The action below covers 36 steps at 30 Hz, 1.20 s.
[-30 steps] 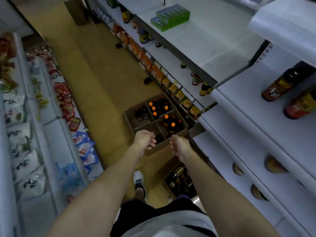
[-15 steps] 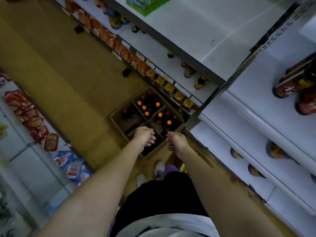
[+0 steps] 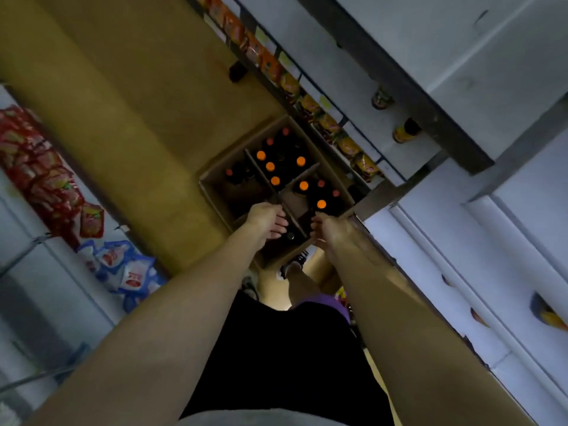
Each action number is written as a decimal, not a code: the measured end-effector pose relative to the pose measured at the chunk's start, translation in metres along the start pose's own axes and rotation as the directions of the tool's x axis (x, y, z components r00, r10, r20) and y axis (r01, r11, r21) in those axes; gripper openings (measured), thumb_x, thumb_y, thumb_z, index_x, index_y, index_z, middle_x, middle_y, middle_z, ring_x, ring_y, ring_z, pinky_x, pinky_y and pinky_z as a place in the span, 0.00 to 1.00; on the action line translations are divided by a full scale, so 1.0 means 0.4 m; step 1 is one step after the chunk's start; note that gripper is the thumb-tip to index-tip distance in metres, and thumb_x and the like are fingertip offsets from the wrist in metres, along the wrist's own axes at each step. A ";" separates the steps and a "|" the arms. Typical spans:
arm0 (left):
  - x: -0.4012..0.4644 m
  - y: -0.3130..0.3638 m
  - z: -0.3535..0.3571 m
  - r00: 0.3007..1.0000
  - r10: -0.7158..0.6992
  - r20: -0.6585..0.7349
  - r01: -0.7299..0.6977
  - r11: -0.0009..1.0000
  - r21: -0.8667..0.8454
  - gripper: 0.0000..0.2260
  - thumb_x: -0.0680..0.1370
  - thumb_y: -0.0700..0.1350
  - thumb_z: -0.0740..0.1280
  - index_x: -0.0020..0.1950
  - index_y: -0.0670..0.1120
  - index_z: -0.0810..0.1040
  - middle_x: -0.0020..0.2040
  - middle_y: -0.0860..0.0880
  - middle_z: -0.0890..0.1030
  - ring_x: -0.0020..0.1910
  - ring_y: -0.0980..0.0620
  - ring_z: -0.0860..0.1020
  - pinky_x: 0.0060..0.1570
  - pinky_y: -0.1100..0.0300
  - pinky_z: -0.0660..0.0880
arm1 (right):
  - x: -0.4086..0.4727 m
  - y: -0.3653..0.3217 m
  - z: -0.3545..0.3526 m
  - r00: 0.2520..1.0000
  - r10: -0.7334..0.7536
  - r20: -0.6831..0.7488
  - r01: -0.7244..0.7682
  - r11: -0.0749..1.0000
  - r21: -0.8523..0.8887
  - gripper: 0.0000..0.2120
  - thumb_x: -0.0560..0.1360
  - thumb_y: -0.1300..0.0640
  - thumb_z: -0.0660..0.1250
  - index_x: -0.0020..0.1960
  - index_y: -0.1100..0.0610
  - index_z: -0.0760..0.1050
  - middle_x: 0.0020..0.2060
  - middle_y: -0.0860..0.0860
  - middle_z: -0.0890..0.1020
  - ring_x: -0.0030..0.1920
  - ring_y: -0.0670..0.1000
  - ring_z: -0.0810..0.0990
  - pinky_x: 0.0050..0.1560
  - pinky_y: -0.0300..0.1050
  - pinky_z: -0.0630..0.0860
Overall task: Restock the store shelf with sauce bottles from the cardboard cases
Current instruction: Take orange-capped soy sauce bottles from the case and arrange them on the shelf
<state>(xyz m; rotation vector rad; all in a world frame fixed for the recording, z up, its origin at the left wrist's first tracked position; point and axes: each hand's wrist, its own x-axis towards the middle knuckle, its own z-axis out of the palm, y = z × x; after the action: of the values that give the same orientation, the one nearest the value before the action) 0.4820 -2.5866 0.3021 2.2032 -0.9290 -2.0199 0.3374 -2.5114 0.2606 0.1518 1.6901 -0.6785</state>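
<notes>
We reach both arms down over the open case [image 3: 215, 192] on the floor beside the shelf [image 3: 430, 256]. Our left hand [image 3: 266, 219] and right hand [image 3: 330, 230] hang above its near compartments, fingers loosely curled, holding nothing. Orange-capped bottles [image 3: 281, 167] stand upright in the far compartments.

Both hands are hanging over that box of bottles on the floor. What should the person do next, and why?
Probably lower both hands into the cardboard case and grip a bottle by its neck: the left hand and right hand hover above it, apparently holding nothing, and orange-capped bottles stand upright within reach.
</notes>
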 end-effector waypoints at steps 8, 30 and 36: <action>0.298 -0.022 0.124 0.991 -0.120 0.051 0.121 0.993 -0.002 0.13 0.83 0.45 0.63 0.57 0.36 0.79 0.41 0.42 0.82 0.35 0.48 0.81 0.36 0.58 0.79 | 0.276 0.019 -0.025 0.996 0.081 -0.037 -0.079 0.996 0.037 0.06 0.83 0.57 0.62 0.53 0.59 0.75 0.45 0.55 0.78 0.43 0.52 0.78 0.42 0.46 0.79; 0.913 -0.256 0.352 0.955 -0.256 0.146 0.280 0.943 -0.178 0.17 0.86 0.47 0.58 0.71 0.41 0.73 0.64 0.39 0.80 0.61 0.41 0.81 0.51 0.54 0.80 | 0.969 0.135 0.013 0.987 0.115 -0.109 -0.138 0.965 -0.224 0.20 0.84 0.53 0.63 0.74 0.48 0.66 0.58 0.53 0.78 0.47 0.52 0.84 0.39 0.42 0.83; 0.939 -0.285 0.349 0.944 -0.278 0.179 0.303 0.944 -0.129 0.18 0.87 0.46 0.54 0.74 0.40 0.71 0.67 0.37 0.78 0.65 0.38 0.77 0.63 0.48 0.77 | 1.009 0.164 0.011 0.992 0.005 -0.129 -0.057 0.912 -0.407 0.11 0.83 0.53 0.60 0.62 0.52 0.76 0.49 0.55 0.82 0.36 0.48 0.81 0.34 0.42 0.76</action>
<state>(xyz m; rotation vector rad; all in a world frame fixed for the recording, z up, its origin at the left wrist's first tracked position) 0.3982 -2.6002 -0.1058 2.2334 -0.4509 -2.3305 0.2718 -2.5661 -0.1393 -0.0794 1.9097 -0.2807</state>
